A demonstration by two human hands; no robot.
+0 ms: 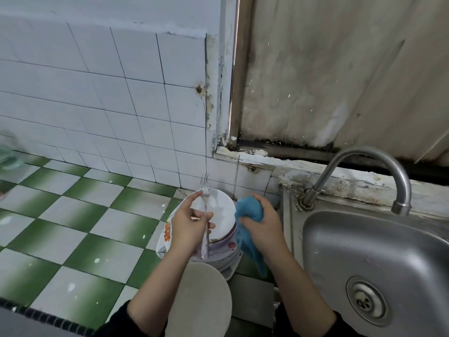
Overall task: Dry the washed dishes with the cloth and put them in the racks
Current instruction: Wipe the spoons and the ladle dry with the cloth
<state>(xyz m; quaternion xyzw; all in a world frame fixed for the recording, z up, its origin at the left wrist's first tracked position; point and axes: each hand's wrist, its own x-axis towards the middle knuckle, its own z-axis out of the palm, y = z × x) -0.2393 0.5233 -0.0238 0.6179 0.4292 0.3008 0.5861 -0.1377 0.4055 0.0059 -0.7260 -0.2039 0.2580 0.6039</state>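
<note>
Gripping forks [204,249] tines-up, left hand [187,227] is hovering over plate stack [222,215] on checkered counter [73,215]. Right hand [263,224] is clutching blue cloth [249,211] just beside stack, left of sink [364,251].

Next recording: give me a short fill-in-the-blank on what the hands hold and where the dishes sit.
1. The right hand grips a ____ cloth.
2. The left hand holds a fork with its tines pointing ____.
3. The stack of plates stands on the person's ____ side of the sink.

Missing words: blue; up; left.
</note>
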